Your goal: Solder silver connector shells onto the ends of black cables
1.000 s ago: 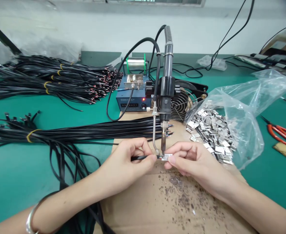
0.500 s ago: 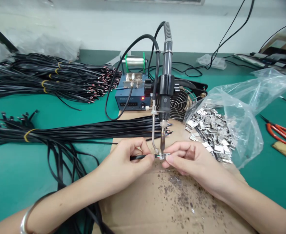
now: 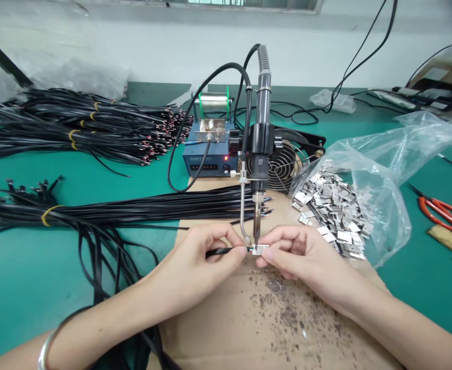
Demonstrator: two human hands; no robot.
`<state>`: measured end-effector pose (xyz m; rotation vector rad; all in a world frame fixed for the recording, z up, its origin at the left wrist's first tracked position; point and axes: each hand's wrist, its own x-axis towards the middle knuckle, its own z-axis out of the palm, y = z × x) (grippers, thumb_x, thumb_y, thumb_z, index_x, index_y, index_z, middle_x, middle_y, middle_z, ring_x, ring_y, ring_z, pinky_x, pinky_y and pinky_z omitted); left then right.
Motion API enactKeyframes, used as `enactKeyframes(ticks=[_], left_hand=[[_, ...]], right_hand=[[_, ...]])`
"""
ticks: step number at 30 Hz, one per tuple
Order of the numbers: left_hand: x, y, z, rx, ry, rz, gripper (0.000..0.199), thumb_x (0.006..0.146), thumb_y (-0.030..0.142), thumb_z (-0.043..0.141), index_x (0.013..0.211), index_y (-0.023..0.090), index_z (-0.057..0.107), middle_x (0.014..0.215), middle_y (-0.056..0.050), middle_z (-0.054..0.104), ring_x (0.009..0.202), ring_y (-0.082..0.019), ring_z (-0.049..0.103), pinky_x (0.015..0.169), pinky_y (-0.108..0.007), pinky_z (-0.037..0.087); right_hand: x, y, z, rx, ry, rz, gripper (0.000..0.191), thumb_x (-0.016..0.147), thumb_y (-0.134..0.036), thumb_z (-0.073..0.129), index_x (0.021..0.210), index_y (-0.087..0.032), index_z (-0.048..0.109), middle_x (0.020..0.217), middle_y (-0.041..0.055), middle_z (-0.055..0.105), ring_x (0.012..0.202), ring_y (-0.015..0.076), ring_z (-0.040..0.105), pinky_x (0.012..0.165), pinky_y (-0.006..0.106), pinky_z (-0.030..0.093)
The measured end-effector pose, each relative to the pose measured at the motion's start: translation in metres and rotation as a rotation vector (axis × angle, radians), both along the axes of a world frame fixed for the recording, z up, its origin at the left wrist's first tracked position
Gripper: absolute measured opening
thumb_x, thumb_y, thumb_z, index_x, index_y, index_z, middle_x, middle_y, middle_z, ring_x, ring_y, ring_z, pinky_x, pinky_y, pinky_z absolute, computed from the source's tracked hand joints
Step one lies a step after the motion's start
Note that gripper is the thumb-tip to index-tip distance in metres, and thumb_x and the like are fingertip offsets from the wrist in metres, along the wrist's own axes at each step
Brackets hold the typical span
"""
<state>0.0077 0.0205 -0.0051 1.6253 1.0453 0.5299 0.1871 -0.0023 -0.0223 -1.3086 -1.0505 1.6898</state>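
Between thumb and fingers, my left hand (image 3: 214, 254) pinches a black cable (image 3: 219, 251) close to its stripped end. My right hand (image 3: 291, 252) is closed on a small silvery metal connector (image 3: 261, 248), held by its right end. The cable's wire ends meet the connector's left side. Directly above that joint stands an upright soldering iron (image 3: 260, 154) in a clamp, its tip at or touching the connector. A thin metal solder feed tube (image 3: 243, 205) runs down beside the iron, its bent end near the tip.
A blue soldering station (image 3: 206, 156) with a solder spool (image 3: 214, 104) stands behind, beside a round fan (image 3: 282, 167). Bundled black cables (image 3: 145, 206) lie left. Right are loose connectors (image 3: 334, 208) on a plastic bag (image 3: 391, 180) and orange-handled cutters (image 3: 441, 213). Spattered cardboard (image 3: 226, 318) lies beneath my hands.
The view has shifted slightly. The connector's flat face shows more now, as if turned a little under the iron's tip. Both hands keep their hold.
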Motion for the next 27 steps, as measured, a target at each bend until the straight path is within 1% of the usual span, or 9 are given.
enactKeyframes(ticks=[3, 6, 8, 14, 17, 22, 27], left_hand=[[0.0006, -0.0021, -0.0005, 0.027, 0.063, 0.041, 0.015, 0.080, 0.020, 0.052, 0.066, 0.016, 0.056, 0.059, 0.005, 0.051, 0.054, -0.008, 0.044, 0.046, -0.015, 0.032], [0.0006, -0.0022, -0.0004, 0.049, 0.115, 0.040, 0.014, 0.079, 0.021, 0.053, 0.066, 0.016, 0.056, 0.061, 0.005, 0.053, 0.057, -0.008, 0.045, 0.047, -0.014, 0.033], [0.0004, -0.0015, 0.0000, 0.044, 0.109, 0.024, 0.014, 0.079, 0.020, 0.052, 0.065, 0.015, 0.055, 0.061, 0.005, 0.052, 0.056, -0.007, 0.044, 0.048, -0.013, 0.034], [0.0003, 0.0001, 0.0018, 0.045, 0.091, -0.014, 0.014, 0.079, 0.018, 0.052, 0.065, 0.015, 0.056, 0.060, 0.006, 0.051, 0.055, -0.007, 0.043, 0.049, -0.012, 0.033], [0.0002, 0.0000, 0.0016, 0.039, 0.069, -0.026, 0.014, 0.079, 0.018, 0.051, 0.066, 0.016, 0.055, 0.056, 0.007, 0.047, 0.052, -0.006, 0.039, 0.047, -0.013, 0.031], [0.0014, -0.0005, -0.0006, 0.021, 0.042, -0.014, 0.015, 0.079, 0.017, 0.050, 0.064, 0.017, 0.053, 0.054, 0.008, 0.042, 0.048, -0.006, 0.034, 0.043, -0.015, 0.027], [0.0023, -0.0003, -0.0006, 0.026, 0.046, 0.008, 0.015, 0.078, 0.014, 0.051, 0.063, 0.016, 0.054, 0.054, 0.008, 0.043, 0.050, -0.007, 0.033, 0.044, -0.014, 0.026]], right_hand=[[-0.0003, -0.0001, -0.0010, -0.003, -0.010, -0.014, 0.018, 0.060, -0.024, 0.079, 0.071, -0.015, 0.068, 0.060, 0.0048, 0.071, 0.040, 0.0055, 0.041, 0.040, 0.019, 0.025], [0.0000, -0.0001, -0.0027, 0.009, -0.009, -0.008, 0.017, 0.061, -0.023, 0.078, 0.072, -0.016, 0.068, 0.060, 0.0040, 0.071, 0.039, 0.0053, 0.040, 0.039, 0.019, 0.022], [0.0006, -0.0003, -0.0035, 0.015, -0.001, 0.001, 0.015, 0.062, -0.023, 0.078, 0.072, -0.016, 0.068, 0.059, 0.0033, 0.071, 0.038, 0.0050, 0.039, 0.038, 0.020, 0.021], [0.0033, -0.0009, -0.0018, 0.017, 0.033, 0.021, 0.012, 0.065, -0.023, 0.077, 0.072, -0.017, 0.069, 0.059, 0.0024, 0.071, 0.039, 0.0045, 0.040, 0.039, 0.019, 0.024], [0.0037, -0.0004, -0.0003, 0.013, 0.037, 0.017, 0.013, 0.064, -0.023, 0.078, 0.071, -0.017, 0.069, 0.058, 0.0020, 0.070, 0.039, 0.0049, 0.042, 0.039, 0.019, 0.024], [0.0039, -0.0008, -0.0011, 0.010, 0.052, 0.004, 0.014, 0.064, -0.023, 0.079, 0.072, -0.017, 0.069, 0.058, 0.0022, 0.071, 0.039, 0.0047, 0.043, 0.039, 0.019, 0.023], [0.0034, -0.0014, -0.0011, 0.016, 0.068, 0.012, 0.013, 0.064, -0.023, 0.079, 0.071, -0.017, 0.070, 0.059, 0.0020, 0.071, 0.038, 0.0038, 0.040, 0.038, 0.019, 0.021]])
